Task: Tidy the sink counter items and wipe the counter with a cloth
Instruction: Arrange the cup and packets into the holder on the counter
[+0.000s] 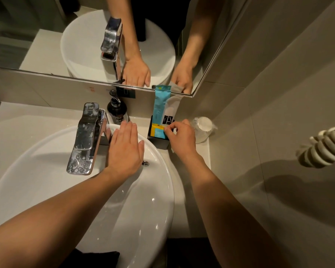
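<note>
While pinched by the right hand (pixel 182 138), blue packet (pixel 160 133) upright in black holder (pixel 159 141); left hand (pixel 125 147) flat, empty.

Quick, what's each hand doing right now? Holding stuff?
Left hand: open, flat on the sink rim, holding nothing.
Right hand: fingers pinched on a small packet in the black holder.

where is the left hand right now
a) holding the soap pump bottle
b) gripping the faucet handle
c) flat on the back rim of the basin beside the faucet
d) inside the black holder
c: the left hand lies open, palm down, on the basin rim just right of the faucet, while the right hand pinches a packet in the black holder.
</note>
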